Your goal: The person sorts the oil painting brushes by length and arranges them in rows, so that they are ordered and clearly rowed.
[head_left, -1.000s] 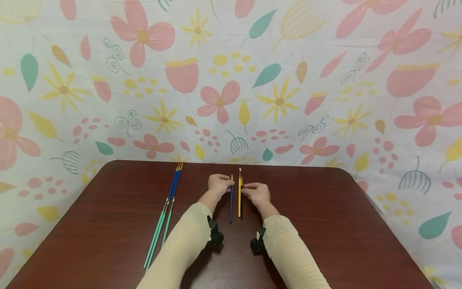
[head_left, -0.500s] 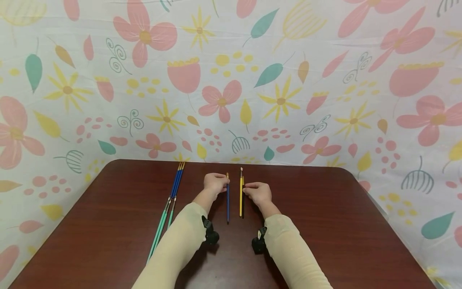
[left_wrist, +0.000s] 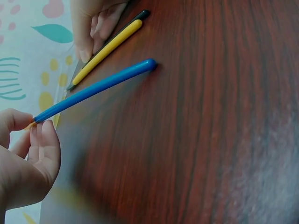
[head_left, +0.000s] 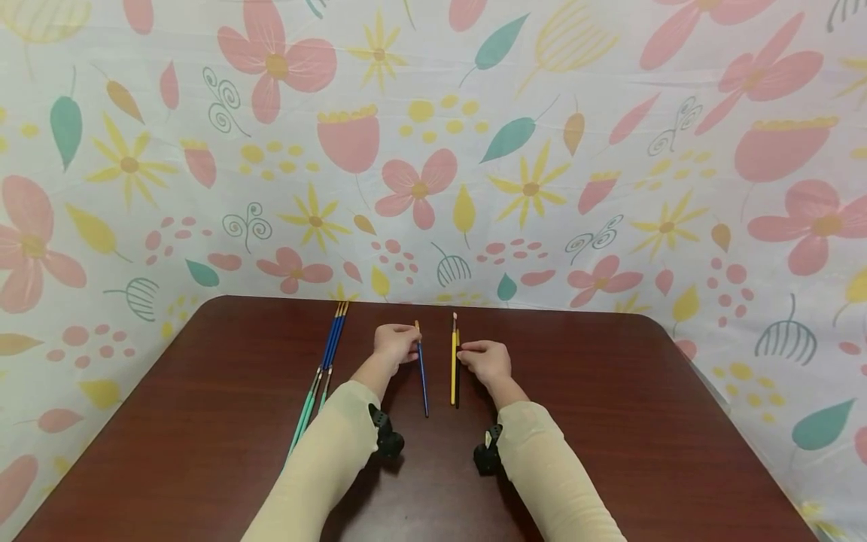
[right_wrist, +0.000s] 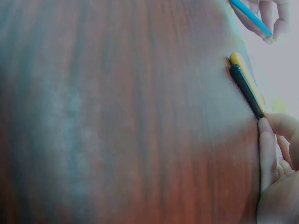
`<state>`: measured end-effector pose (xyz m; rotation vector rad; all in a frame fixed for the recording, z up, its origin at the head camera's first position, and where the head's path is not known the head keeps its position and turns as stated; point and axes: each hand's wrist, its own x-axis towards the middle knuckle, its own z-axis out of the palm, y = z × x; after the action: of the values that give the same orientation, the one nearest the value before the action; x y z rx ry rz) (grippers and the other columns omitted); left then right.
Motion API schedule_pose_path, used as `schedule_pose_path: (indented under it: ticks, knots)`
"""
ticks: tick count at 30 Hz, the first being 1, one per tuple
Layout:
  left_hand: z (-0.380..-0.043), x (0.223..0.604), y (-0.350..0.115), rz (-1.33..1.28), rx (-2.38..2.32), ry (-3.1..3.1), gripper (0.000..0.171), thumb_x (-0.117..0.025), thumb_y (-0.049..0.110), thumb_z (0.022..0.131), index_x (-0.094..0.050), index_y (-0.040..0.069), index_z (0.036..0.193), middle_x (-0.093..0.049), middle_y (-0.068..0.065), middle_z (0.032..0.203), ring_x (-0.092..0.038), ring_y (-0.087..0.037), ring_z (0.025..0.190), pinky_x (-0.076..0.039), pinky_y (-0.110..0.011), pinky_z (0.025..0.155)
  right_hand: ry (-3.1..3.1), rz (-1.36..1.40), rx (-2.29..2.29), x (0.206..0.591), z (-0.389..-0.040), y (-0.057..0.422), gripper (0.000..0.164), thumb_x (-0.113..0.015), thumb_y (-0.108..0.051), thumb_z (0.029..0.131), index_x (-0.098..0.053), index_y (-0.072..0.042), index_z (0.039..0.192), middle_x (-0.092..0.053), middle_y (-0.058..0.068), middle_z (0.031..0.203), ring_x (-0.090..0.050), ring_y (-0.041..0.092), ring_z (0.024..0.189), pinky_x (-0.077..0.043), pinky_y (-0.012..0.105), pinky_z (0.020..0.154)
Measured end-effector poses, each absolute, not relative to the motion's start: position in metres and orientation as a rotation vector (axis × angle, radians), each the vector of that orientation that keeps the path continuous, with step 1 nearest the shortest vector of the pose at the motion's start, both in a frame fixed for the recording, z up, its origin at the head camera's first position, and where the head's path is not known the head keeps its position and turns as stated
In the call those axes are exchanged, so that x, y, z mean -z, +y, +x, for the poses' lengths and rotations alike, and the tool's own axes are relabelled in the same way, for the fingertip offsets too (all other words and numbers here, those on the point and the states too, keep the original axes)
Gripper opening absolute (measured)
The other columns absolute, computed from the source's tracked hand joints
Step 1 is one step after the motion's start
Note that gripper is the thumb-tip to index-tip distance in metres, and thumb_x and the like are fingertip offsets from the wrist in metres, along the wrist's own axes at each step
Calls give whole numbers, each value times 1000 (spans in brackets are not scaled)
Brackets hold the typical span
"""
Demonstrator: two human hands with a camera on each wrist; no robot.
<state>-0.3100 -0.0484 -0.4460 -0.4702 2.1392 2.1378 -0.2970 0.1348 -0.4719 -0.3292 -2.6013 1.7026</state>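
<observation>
My left hand [head_left: 395, 344] pinches a blue paintbrush [head_left: 423, 384] near its bristle end. In the left wrist view the blue paintbrush [left_wrist: 98, 91] slants away from the thumb and fingertips, its rounded handle end at or just above the table. To the right, a yellow paintbrush [head_left: 453, 369] and a black paintbrush [head_left: 457, 388] lie side by side on the table. Thumb and index finger of my right hand [head_left: 488, 360] pinch the black one near its upper end. The right wrist view shows the black paintbrush [right_wrist: 245, 91] against the yellow one, its bristles hidden by the fingers.
Several blue-handled paintbrushes [head_left: 332, 339] lie together at the table's back left. Below them are teal-handled paintbrushes [head_left: 305, 414], partly hidden by my left sleeve. The dark brown table [head_left: 643, 421] ends at a flower-patterned cloth [head_left: 420, 188] behind.
My left hand has moved left with the blue paintbrush, widening the gap to the yellow one. The brush now tilts, its bristle end leaning left. My right hand has hardly moved.
</observation>
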Motion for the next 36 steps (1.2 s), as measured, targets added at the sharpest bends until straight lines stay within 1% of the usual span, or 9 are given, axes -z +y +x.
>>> schedule_pose_path:
  ticks: [4, 12, 19, 24, 31, 36]
  knots:
    - [-310, 445, -54, -462, -2127, 2123, 24, -64, 11, 85, -67, 2, 107, -66, -8, 91, -62, -12, 68, -56, -25, 57, -2599, -327, -1703, 472, -297, 135, 22, -72, -15, 82, -74, -6, 101, -72, 14, 94, -67, 14, 74, -56, 29, 68]
    - [-310, 445, -64, -393, -2096, 2099, 29, -61, 16, 88, -62, 4, 115, -64, -13, 108, -68, -16, 76, -58, -28, 61, -2605, -323, -1699, 473, -298, 136, 22, -72, -16, 82, -74, -7, 103, -72, 13, 95, -66, 15, 74, -56, 30, 69]
    - [-310, 441, -75, -386, -2111, 2091, 31, -59, 16, 90, -60, 4, 119, -64, -14, 111, -69, -18, 84, -59, -29, 67, -2606, -315, -1706, 473, -297, 136, 23, -71, -15, 83, -73, -7, 104, -72, 14, 96, -67, 15, 76, -56, 31, 69]
    - [-310, 438, -86, -390, -2110, 2092, 35, -56, 16, 93, -55, 3, 126, -65, -15, 113, -68, -21, 91, -58, -30, 71, -2611, -321, -1699, 472, -296, 135, 23, -72, -16, 82, -73, -7, 103, -72, 14, 96, -67, 15, 75, -56, 31, 69]
    - [-310, 434, -101, -388, -2080, 2098, 41, -58, 12, 92, -51, 3, 132, -62, -19, 122, -65, -24, 99, -58, -31, 77, -2606, -315, -1692, 471, -295, 135, 23, -72, -15, 82, -73, -7, 103, -73, 13, 93, -67, 14, 73, -56, 31, 69]
    - [-312, 431, -114, -375, -2061, 2106, 45, -59, 10, 92, -49, 0, 134, -60, -21, 125, -65, -24, 102, -57, -31, 80, -2606, -319, -1688, 471, -295, 135, 23, -72, -15, 82, -73, -7, 103, -73, 13, 92, -66, 14, 72, -55, 30, 67]
